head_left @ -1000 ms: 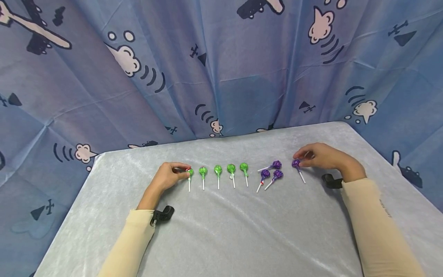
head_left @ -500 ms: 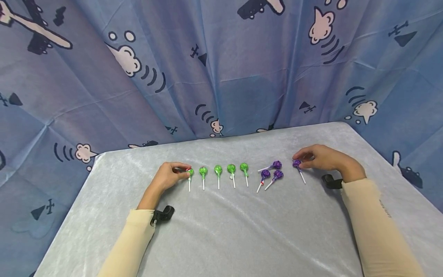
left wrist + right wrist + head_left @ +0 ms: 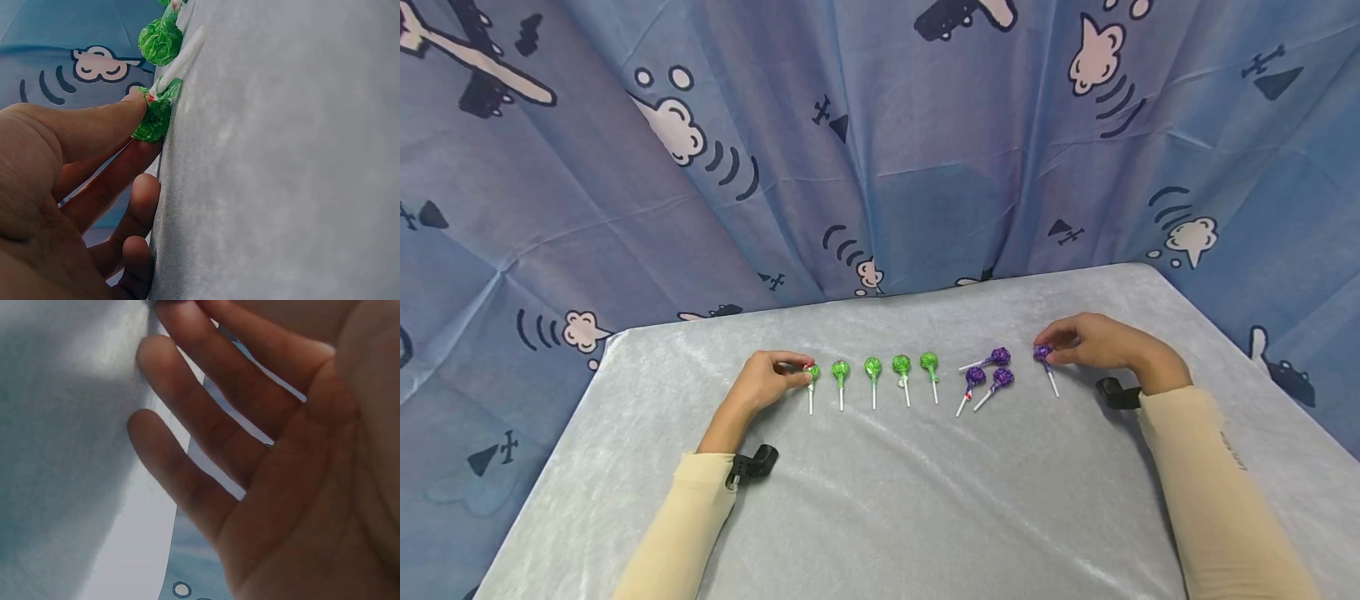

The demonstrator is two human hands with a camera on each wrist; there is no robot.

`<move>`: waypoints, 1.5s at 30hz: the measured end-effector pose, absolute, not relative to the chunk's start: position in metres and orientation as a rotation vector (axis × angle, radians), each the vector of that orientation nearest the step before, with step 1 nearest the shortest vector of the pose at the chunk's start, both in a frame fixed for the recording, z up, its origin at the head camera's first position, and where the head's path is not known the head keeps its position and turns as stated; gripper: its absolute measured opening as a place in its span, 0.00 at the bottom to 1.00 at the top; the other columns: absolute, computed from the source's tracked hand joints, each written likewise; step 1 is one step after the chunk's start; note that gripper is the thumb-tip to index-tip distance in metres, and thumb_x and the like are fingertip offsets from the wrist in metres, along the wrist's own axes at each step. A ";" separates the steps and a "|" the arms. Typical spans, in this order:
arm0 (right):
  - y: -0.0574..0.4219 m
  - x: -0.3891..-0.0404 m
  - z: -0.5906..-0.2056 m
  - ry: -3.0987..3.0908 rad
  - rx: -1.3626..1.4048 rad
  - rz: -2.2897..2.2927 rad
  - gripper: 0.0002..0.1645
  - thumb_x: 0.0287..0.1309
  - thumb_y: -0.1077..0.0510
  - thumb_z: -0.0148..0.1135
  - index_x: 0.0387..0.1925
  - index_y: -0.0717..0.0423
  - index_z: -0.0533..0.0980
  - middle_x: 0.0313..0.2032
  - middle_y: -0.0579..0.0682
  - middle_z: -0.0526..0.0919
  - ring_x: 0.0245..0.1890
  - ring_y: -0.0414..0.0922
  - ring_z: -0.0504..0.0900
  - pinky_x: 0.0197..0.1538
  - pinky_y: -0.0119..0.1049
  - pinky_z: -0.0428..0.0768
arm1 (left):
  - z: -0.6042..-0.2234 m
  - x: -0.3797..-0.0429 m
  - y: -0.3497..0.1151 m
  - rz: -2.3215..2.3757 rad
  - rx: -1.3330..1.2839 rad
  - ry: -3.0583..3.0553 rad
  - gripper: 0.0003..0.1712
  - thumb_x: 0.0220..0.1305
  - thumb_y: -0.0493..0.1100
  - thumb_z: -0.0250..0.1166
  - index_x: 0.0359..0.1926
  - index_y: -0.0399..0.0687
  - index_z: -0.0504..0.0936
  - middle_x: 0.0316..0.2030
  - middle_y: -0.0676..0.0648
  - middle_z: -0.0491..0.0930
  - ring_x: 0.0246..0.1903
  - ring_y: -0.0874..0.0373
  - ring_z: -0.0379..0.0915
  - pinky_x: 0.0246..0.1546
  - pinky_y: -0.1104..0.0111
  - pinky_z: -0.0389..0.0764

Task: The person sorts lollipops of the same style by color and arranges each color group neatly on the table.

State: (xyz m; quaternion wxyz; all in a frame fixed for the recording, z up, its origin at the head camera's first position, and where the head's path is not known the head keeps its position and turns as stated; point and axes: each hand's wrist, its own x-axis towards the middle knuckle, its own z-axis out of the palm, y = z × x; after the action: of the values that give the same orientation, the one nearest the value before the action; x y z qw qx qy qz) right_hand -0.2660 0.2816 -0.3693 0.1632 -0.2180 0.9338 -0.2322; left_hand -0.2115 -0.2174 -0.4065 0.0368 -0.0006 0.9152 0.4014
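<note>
At the left end of a row of green lollipops, my left hand (image 3: 763,382) pinches the green wrapped head of one lollipop (image 3: 153,119) between thumb and fingers; its white stick points toward me on the table. Several more green lollipops (image 3: 872,367) lie side by side to its right, sticks toward me. On the right, my right hand (image 3: 1097,341) pinches the head of a purple lollipop (image 3: 1042,353), whose stick angles down to the right. Between the hands lie 3 other purple lollipops (image 3: 1002,378) in a loose cluster. The right wrist view shows mostly palm and fingers (image 3: 181,394); the lollipop is nearly out of frame.
A pale grey cloth (image 3: 880,500) covers the table, lightly creased. Behind it hangs a blue curtain (image 3: 940,208) printed with planes and clouds, close to the table's far edge. Black wrist cameras (image 3: 1118,393) sit under both wrists.
The purple lollipop in my right hand has shifted very slightly, its stick end moving a little left. My left hand and the other lollipops stay where they were.
</note>
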 end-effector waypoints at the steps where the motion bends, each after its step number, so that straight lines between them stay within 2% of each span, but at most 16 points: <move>1: 0.281 -0.266 -0.369 2.669 -0.617 -0.662 0.20 0.61 0.55 0.67 0.53 0.59 0.81 0.50 0.57 0.85 0.51 0.54 0.81 0.56 0.58 0.76 | -0.406 -0.211 -0.217 1.233 -0.003 2.808 0.16 0.58 0.43 0.74 0.48 0.51 0.89 0.46 0.43 0.86 0.37 0.56 0.78 0.34 0.69 0.73; 8: 0.282 -0.266 -0.369 2.721 -0.610 -0.674 0.20 0.62 0.56 0.66 0.54 0.57 0.81 0.50 0.55 0.85 0.48 0.49 0.80 0.51 0.49 0.77 | -0.406 -0.212 -0.217 1.235 -0.011 2.797 0.16 0.58 0.43 0.73 0.49 0.52 0.89 0.46 0.44 0.86 0.37 0.56 0.77 0.35 0.68 0.72; 13: 0.283 -0.266 -0.366 2.740 -0.600 -0.681 0.20 0.63 0.56 0.65 0.55 0.57 0.80 0.49 0.54 0.86 0.48 0.48 0.80 0.50 0.47 0.77 | -0.405 -0.212 -0.217 1.232 -0.016 2.786 0.16 0.58 0.43 0.73 0.49 0.52 0.88 0.47 0.44 0.86 0.38 0.55 0.76 0.35 0.68 0.72; 21: 0.282 -0.264 -0.363 2.742 -0.634 -0.703 0.21 0.63 0.54 0.66 0.55 0.59 0.80 0.50 0.56 0.85 0.45 0.47 0.80 0.45 0.41 0.77 | -0.405 -0.214 -0.221 1.234 0.017 2.756 0.17 0.60 0.44 0.72 0.51 0.51 0.87 0.50 0.43 0.85 0.42 0.53 0.77 0.38 0.68 0.73; 30: 0.276 -0.263 -0.358 2.789 -0.595 -0.709 0.19 0.63 0.53 0.66 0.54 0.56 0.81 0.45 0.51 0.86 0.44 0.47 0.80 0.44 0.39 0.76 | -0.405 -0.213 -0.224 1.273 0.026 2.710 0.20 0.61 0.44 0.71 0.54 0.50 0.86 0.52 0.43 0.85 0.45 0.52 0.79 0.41 0.68 0.74; 45: 0.243 -0.256 -0.350 2.779 -0.723 -0.771 0.17 0.62 0.55 0.67 0.51 0.56 0.82 0.43 0.51 0.87 0.44 0.47 0.81 0.43 0.39 0.77 | -0.406 -0.212 -0.221 1.247 0.033 2.762 0.16 0.60 0.43 0.72 0.51 0.50 0.88 0.49 0.43 0.85 0.41 0.55 0.79 0.38 0.69 0.74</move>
State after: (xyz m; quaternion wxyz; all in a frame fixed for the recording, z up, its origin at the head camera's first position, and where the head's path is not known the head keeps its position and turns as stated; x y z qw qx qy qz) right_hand -0.2555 0.2431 -0.3504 0.0840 -0.2422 0.9314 -0.2583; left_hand -0.2124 -0.2214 -0.4057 0.0556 0.0110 0.9100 0.4107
